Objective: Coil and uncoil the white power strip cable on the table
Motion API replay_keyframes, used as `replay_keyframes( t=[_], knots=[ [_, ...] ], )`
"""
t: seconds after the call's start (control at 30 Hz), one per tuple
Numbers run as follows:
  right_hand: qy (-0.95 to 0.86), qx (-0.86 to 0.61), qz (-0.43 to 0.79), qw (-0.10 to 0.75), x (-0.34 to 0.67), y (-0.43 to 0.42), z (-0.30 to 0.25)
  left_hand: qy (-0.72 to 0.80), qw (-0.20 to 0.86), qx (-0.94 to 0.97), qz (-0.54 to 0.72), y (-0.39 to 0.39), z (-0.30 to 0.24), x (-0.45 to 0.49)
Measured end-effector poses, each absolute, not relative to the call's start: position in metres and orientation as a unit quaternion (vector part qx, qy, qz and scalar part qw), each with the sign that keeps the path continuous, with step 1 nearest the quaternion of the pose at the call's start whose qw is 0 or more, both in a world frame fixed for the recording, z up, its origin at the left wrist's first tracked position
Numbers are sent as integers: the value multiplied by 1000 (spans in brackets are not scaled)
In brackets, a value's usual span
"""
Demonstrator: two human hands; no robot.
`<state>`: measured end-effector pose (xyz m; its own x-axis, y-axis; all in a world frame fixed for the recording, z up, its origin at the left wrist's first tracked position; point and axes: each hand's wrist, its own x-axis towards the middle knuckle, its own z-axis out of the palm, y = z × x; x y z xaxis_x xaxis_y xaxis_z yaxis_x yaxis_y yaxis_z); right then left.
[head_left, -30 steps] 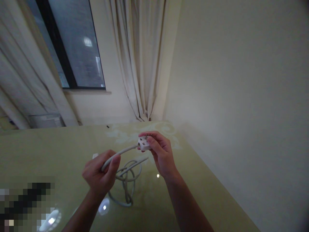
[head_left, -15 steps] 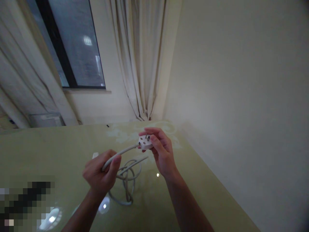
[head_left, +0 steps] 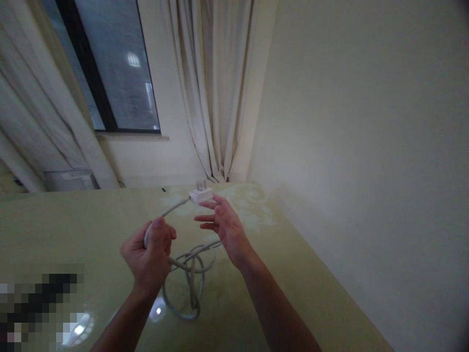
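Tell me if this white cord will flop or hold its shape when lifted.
Probably semi-stiff over short spans: the cord above the left hand arches up and carries the plug without drooping. Longer lengths likely flop, as the rest lies in loose loops on the table. It seems light; one hand holds it up.

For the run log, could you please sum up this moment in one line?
left hand: gripping cable | plug: raised, prongs up | right hand: open beside plug | slack: looped on table
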<state>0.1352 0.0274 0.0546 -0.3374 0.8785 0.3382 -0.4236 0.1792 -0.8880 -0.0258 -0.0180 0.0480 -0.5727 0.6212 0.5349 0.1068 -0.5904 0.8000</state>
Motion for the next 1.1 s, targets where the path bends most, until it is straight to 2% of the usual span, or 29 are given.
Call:
replay_keyframes(
  t=[0.17, 0.2, 0.27, 0.37, 0.47, 0.6, 0.7, 0.77, 0.97, 1.1],
  knots=[
    [-841, -256, 418, 228, 128, 24, 41, 343, 217, 338, 849, -13, 65, -26],
    [-868, -250, 386, 186, 128, 23, 39, 340, 221, 327, 854, -12, 67, -29],
    [-888, -253, 352, 153, 128, 24, 37, 341, 238, 304, 857, -10, 70, -34],
    [-888, -270, 334, 167, 130, 29, 36, 346, 276, 273, 854, -9, 75, -42],
    [-875, -282, 328, 218, 137, 33, 39, 366, 328, 285, 823, -6, 79, -51],
    [-807, -327, 357, 339, 145, 41, 42, 398, 406, 291, 769, -1, 79, -69],
    [-726, -357, 369, 457, 148, 48, 42, 366, 486, 253, 752, 1, 78, -85],
    [-694, -374, 359, 500, 149, 52, 41, 337, 525, 220, 750, 1, 81, -93],
    [-675, -482, 262, 494, 170, 79, 29, 331, 546, 181, 748, 0, 87, -103],
    [-670, -585, 200, 410, 194, 99, 14, 311, 547, 197, 752, 4, 80, -102]
  ],
)
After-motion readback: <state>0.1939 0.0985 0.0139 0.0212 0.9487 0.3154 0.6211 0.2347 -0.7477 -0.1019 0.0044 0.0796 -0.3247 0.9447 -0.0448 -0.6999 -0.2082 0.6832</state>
